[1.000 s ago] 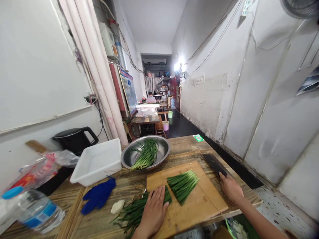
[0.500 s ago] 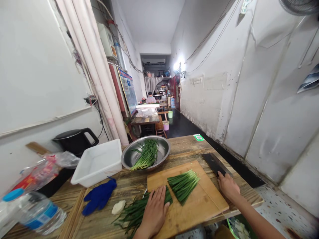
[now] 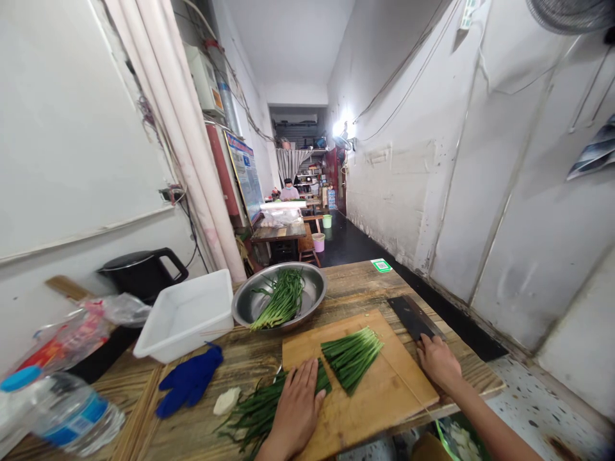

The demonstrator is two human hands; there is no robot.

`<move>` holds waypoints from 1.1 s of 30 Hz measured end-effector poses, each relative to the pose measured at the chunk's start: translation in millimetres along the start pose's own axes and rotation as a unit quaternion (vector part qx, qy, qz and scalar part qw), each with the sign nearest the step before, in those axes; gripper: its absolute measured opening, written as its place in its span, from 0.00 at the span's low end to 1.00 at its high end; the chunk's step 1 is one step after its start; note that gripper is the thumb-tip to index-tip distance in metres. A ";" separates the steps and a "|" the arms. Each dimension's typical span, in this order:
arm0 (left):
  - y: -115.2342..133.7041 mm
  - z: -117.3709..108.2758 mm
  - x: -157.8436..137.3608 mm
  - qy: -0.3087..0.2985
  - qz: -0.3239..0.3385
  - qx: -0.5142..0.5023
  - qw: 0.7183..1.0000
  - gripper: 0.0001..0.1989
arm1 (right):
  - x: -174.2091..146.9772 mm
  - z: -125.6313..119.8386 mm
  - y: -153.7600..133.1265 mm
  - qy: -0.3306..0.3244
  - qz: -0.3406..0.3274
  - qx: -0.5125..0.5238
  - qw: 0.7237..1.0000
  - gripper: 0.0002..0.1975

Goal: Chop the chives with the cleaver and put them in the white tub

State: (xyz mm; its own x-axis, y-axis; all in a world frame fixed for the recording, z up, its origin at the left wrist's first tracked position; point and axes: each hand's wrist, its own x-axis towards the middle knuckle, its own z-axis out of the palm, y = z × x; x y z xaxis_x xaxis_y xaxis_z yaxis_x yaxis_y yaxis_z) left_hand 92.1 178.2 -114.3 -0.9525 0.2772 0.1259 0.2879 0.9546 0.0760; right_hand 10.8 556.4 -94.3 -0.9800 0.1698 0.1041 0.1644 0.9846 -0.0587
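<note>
Not much has shifted over the last second: the left hand [image 3: 295,410] stays pressed flat and open on the long uncut chives [image 3: 262,410] hanging off the near-left corner of the wooden cutting board [image 3: 379,397], while the right hand [image 3: 437,363] still rests on the cleaver [image 3: 412,318] handle just off the board's right edge, blade lying flat, so no cut's underway. A tidy cut bundle [image 3: 352,356] lies mid-board, and past the board's far-left corner sits a shiny steel bowl [image 3: 307,301] of chives, beside a white plastic tub [image 3: 185,317].

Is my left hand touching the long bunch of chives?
Touching. The head view shows the left hand lying flat on the uncut chives, palm pressing them down at the cutting board's edge.
</note>
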 end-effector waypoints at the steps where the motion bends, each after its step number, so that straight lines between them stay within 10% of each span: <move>1: -0.1 0.1 0.5 0.001 0.000 0.000 1.000 0.30 | -3.5 -1.9 -1.9 0.014 -0.002 -0.006 1.000 0.22; 6: -1.4 3.2 0.0 0.013 0.007 0.004 1.000 0.30 | -30.1 -11.3 -24.3 0.096 -0.066 0.039 0.992 0.18; 14: 0.6 -0.1 -0.3 0.002 -0.006 -0.002 1.000 0.30 | -79.1 -12.6 -73.0 0.012 -0.127 0.122 0.984 0.12; 33: 3.7 -9.2 -1.4 -0.009 -0.011 -0.008 1.000 0.30 | -58.2 -10.5 -82.4 -0.041 -0.063 0.175 0.982 0.13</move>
State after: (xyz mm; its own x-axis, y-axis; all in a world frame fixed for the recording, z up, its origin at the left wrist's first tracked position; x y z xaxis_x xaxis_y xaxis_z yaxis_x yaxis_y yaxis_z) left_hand 95.4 180.4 -105.0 -0.9603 0.2580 0.1064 0.2680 0.9589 0.0934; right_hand 55.5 465.8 -85.1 -0.9981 0.0292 0.0535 0.0060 0.9208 -0.3900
